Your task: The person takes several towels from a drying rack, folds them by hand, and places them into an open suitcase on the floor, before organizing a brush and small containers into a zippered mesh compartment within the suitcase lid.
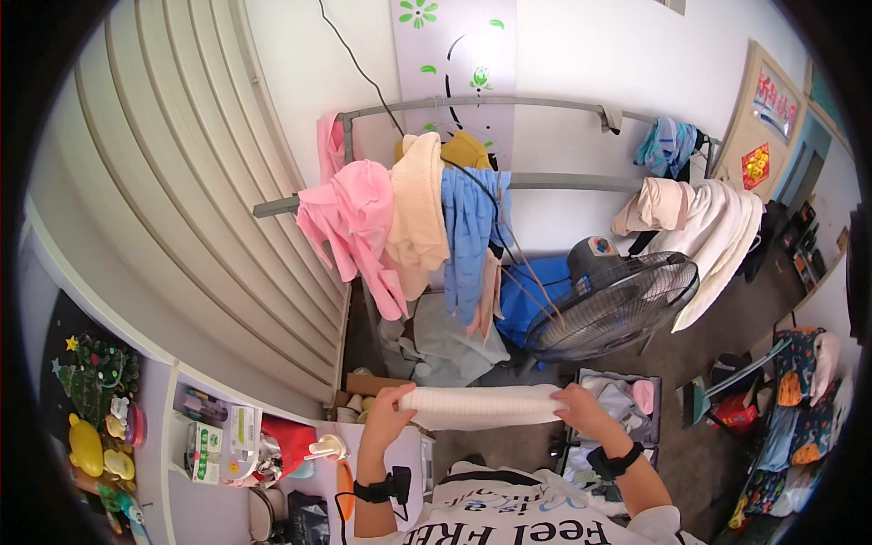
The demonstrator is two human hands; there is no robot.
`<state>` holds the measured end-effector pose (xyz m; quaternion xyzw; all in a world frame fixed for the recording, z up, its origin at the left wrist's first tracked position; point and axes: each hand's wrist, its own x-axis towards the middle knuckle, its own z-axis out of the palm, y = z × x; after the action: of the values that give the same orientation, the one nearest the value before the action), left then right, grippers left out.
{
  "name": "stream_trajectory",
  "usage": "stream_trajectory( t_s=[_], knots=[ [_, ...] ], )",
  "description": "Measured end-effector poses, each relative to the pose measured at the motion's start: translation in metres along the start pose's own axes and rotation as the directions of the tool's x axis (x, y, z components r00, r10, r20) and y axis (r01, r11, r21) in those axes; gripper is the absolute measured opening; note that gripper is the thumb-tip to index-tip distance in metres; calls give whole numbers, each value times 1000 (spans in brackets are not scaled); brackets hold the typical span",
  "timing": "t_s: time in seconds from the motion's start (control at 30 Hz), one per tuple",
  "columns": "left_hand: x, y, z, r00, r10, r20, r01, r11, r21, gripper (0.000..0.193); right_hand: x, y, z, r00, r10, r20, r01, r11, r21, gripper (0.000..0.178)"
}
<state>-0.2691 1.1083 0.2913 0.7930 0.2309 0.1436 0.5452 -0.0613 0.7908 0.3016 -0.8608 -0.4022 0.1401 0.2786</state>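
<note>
Worn items comprise one white short-sleeved shirt [509,507] printed with bold black lettering and bluish script, a black left wrist strap [371,492] and a black right wrist strap [625,461].

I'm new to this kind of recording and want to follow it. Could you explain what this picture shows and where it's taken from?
There is no machine here, just a person's bare hands. The one picture comes from a wide fisheye camera worn on the head, looking down, so straight edges bend toward the rim. The left hand and right hand each have a grip on one end of a long white folded cloth, held up in the air. Beyond it, a grey metal rack carries a pink cloth, a cream cloth and a blue cloth, among others. A dark fan with a round wire cage stands nearby. Close to the right hand, an open grey case holds clothes.
</note>
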Motion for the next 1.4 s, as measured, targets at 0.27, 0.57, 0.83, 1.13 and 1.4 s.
stream_trajectory(
  t_s=[0.27, 0.57, 0.83, 1.13, 1.4],
  knots=[
    [-3, 8, 0, 991, 94, -93, -67, 964, 259, 31, 4, 7, 2, 998, 30, 47, -27, 997, -71, 24],
    [3, 19, 8, 924, 228, -307, -84, 904, 419, 16, 7, -12, -8, 960, -128, -250, 121, 992, -45, 28],
    [10, 49, 59, 998, 50, 43, -49, 999, -10, 25, 29, -87, 26, 998, 32, 57, -57, 856, 514, 30],
    [22, 83, 60, 981, 165, 100, -104, 890, -445, 48, 73, -127, -23, 834, -442, 329, 173, 777, 606, 24],
    [28, 81, 34, 957, 97, -274, -155, 968, -198, 38, 240, -164, -111, 748, -617, -244, 616, 782, -93, 29]
  ],
)
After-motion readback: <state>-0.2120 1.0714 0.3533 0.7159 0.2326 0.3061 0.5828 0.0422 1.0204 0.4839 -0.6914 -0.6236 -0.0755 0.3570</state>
